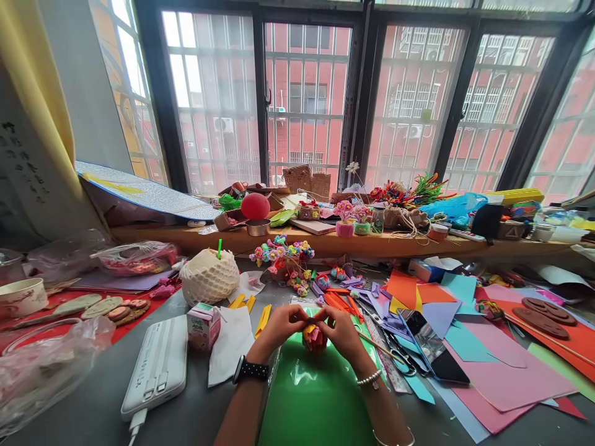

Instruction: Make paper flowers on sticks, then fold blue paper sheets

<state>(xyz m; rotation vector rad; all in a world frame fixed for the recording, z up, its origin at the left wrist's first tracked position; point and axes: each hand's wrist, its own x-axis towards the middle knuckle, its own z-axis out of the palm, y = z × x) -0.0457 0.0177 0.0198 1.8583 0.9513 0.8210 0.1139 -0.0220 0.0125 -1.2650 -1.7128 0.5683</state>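
A small ball of folded red and yellow paper (315,340) is held over a glossy green sheet (316,396). My left hand (282,326) pinches its upper left side, with a dark dotted watch band on the wrist. From the other side my right hand (343,329) closes its fingertips on the top of the same ball, a beaded bracelet below it. The fingertips hide part of the ball's top. Yellow paper strips (263,321) lie left of my left hand. Beyond my hands are orange-red strips (341,301), and a pair of scissors (403,362) lies to the right.
A white power bank (157,365), a small drink carton (203,326) and a netted coconut (210,277) stand at left. On the right are a phone (432,347) and coloured paper sheets (515,371). Crafts, including a red ball (255,206), crowd the window ledge (297,245).
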